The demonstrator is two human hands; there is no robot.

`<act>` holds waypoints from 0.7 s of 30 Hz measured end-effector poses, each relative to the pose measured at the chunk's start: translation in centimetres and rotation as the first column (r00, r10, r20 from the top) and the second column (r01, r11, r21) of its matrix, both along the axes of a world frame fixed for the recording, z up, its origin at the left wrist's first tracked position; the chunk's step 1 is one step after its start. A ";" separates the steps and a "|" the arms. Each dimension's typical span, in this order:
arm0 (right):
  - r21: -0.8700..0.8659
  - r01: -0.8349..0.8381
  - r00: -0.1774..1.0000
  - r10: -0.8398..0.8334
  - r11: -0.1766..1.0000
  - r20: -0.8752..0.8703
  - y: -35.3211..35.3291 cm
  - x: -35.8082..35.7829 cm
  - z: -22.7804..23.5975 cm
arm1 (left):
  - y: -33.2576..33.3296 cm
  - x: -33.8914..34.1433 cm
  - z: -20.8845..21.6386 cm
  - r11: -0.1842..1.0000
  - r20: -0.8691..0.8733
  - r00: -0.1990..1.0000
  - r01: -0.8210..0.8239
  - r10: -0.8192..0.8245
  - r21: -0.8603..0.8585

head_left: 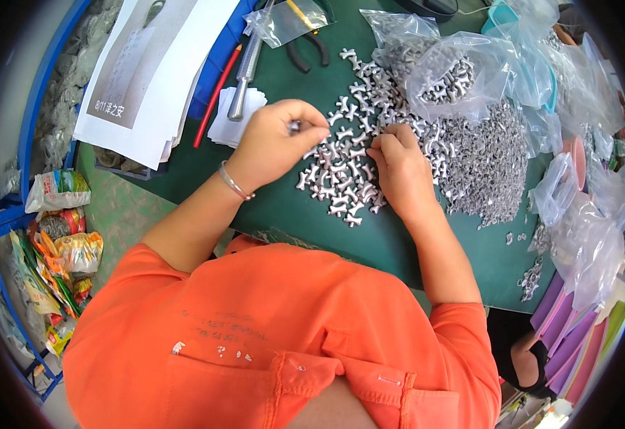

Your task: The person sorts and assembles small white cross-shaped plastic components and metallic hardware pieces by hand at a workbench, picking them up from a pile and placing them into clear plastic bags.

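Note:
Many silver bone-shaped metal pieces (341, 171) lie in a loose spread on the green table, between and beyond my hands. At the left edge of this spread is my left hand (273, 139), its fingers curled and thumb and forefinger brought together. A small shiny metal piece (294, 126) shows inside the curl; its full shape is hidden. My right hand (404, 171) sits over the right side of the spread, fingertips pinched low among the pieces. What it pinches, if anything, is hidden by the fingers.
Right of my right hand lies a heap of tiny silver metal parts (487, 164). Behind it, clear plastic bags (462, 71) hold more pieces. A red pencil (217, 96), a metal rod-like tool (246, 79), black-handled pliers (309, 53) and printed sheets (148, 64) lie at left.

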State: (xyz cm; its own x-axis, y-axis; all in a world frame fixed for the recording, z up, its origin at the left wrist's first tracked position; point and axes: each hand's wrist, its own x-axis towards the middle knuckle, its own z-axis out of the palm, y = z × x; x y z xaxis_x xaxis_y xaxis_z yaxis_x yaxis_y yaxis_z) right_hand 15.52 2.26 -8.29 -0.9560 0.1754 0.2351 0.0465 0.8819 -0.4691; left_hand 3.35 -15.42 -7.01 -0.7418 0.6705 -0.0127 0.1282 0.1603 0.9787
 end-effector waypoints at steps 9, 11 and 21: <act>-0.090 0.094 0.995 -0.092 0.992 0.028 0.2 0.7 0.2 | 2.6 1.2 -1.4 0.928 -0.537 0.787 0.114 -0.303 -0.356; -0.363 0.103 0.995 -0.102 0.926 0.023 0.4 0.9 0.2 | 2.4 1.1 -1.6 0.953 -0.557 0.787 0.127 -0.267 -0.277; -0.783 0.156 0.985 0.149 -0.602 0.082 0.7 1.9 0.3 | 0.9 1.9 -0.2 0.937 0.838 0.443 0.009 -0.317 0.349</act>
State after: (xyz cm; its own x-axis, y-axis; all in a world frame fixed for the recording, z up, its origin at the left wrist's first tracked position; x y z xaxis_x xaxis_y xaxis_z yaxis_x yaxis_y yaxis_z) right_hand 17.44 2.97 -7.96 -0.9306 -0.0635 -0.3605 0.2149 -0.8920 -0.3976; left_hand 5.27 -14.50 -7.19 -0.3112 0.8652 -0.3931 -0.8188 -0.0342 0.5730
